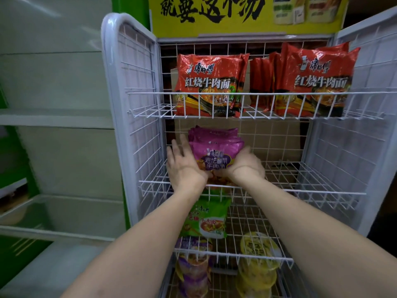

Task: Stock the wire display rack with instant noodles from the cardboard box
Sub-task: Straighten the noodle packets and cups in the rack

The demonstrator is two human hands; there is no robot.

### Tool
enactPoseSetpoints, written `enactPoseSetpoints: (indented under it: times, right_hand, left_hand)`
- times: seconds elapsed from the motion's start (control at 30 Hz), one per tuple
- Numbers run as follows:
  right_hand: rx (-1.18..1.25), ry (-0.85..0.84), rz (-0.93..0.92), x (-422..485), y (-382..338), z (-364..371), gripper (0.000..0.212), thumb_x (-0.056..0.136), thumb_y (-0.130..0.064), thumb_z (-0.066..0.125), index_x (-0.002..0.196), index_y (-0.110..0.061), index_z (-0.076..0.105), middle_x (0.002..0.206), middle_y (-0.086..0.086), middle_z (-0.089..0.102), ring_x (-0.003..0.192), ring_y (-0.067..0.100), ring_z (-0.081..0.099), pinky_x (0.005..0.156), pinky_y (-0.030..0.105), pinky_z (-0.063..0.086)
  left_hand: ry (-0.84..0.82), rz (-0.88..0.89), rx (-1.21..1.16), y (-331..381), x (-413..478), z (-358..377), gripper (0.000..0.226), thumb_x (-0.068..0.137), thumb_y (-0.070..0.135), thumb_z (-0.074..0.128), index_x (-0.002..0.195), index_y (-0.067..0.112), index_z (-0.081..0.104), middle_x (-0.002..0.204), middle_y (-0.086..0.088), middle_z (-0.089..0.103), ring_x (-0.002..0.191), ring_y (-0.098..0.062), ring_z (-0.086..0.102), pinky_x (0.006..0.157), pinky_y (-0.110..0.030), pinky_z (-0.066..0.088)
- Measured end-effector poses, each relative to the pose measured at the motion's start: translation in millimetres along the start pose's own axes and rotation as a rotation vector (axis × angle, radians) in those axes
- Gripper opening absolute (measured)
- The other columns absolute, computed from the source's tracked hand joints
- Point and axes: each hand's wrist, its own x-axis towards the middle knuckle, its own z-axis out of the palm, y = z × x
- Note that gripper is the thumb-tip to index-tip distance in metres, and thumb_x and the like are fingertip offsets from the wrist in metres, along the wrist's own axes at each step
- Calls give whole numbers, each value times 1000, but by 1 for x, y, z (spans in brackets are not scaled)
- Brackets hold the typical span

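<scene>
You've got a stack of purple noodle packs (pixel 214 147) standing on edge at the left end of the middle shelf (pixel 311 192) of the wire display rack (pixel 133 82), sandwiched between both hands. Your left hand (pixel 184 166) is flat against the stack's left side, fingers straight and fanned upward, not gripping anything. Your right hand (pixel 247 164) cups the right side and looks curled round the edge of the packs. The fingertips are hidden behind them, so that's my best read.

Here's how I'd finish the placement:

- Slide the whole stack back as one block, so the packs don't splay out.
- Get the bottom edges sitting behind the front lip. Soft wrappers love to poke through wire gaps.
- The shelf to the right of the stack is bare wire, so nothing props the stack on that side. Lean it a touch toward the left side panel.
- Let go with the right hand first while the flat left hand braces, then ease the left away.
- Leave the front label facing out and upright, like the red beef noodle packs (pixel 210 82) on the shelf above.

Watch the green noodle pack (pixel 206 218) just below. Its top sits right under the front rail, so I reckon a sagging purple pack could snag on it.
</scene>
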Motion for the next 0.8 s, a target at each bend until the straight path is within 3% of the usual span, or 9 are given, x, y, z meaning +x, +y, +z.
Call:
enactPoseSetpoints:
  times: [0.07,0.1,0.2,0.27,0.37,0.5,0.6,0.73,0.8]
  right_hand:
    - [-41,204,-187,-26,6,8,112,73,-59,82,157,-14,22,158,15,33,148,34,29,119,46,32]
    - [-23,338,-321,-43,13,16,96,83,-52,77,155,-12,29,159,17,33,148,35,26,122,45,27]
    - [137,711,-712,-87,46,58,48,90,-31,73,128,-4,62,137,23,52,132,38,45,116,43,35]
    - [198,732,-883,-109,79,96,26,87,-19,74,107,-3,71,120,19,58,117,35,53,106,43,46]
    - [77,468,-921,-123,119,141,21,85,-20,73,102,-8,73,112,12,62,109,30,56,93,43,53]
    - [-91,13,-363,-96,110,155,67,89,-54,62,145,-20,47,150,11,40,142,31,33,119,43,33]
    - [42,-79,-129,-64,98,163,112,71,-70,76,155,-20,22,158,12,27,149,29,22,123,38,23]
    - [262,-200,67,-28,105,190,154,40,-62,96,159,-12,12,157,12,32,147,29,33,121,40,31]
    - [449,-265,158,-12,108,199,133,46,-39,102,151,-7,27,145,10,50,130,25,53,108,29,44]
  left_hand:
    - [118,131,-69,-9,-22,3,112,89,46,75,164,27,-6,173,-5,-1,159,-25,-3,127,-40,1]
    - [199,208,-104,-17,-34,5,100,93,42,71,165,24,5,172,-6,9,159,-26,4,127,-39,3]
    - [487,531,-209,-56,-74,24,53,93,23,69,142,12,52,141,-12,53,133,-33,49,116,-46,39]
    - [475,658,-220,-91,-104,43,27,90,18,67,114,5,67,112,-10,61,105,-28,58,93,-42,52]
    - [232,520,-202,-128,-128,70,18,89,15,70,105,7,74,103,-3,64,97,-19,61,82,-40,56]
    - [-66,-4,-171,-135,-110,94,58,87,30,77,141,19,56,141,-6,54,132,-27,51,109,-45,47]
    - [-222,-253,-222,-136,-79,113,112,73,42,90,161,24,23,164,-9,30,151,-31,30,123,-44,31]
    - [-345,-278,-396,-156,-34,151,157,27,46,102,159,39,17,158,3,43,145,-21,43,121,-45,37]
    - [-382,-300,-497,-158,-20,161,155,26,27,104,156,42,20,147,5,54,136,-18,50,116,-46,43]
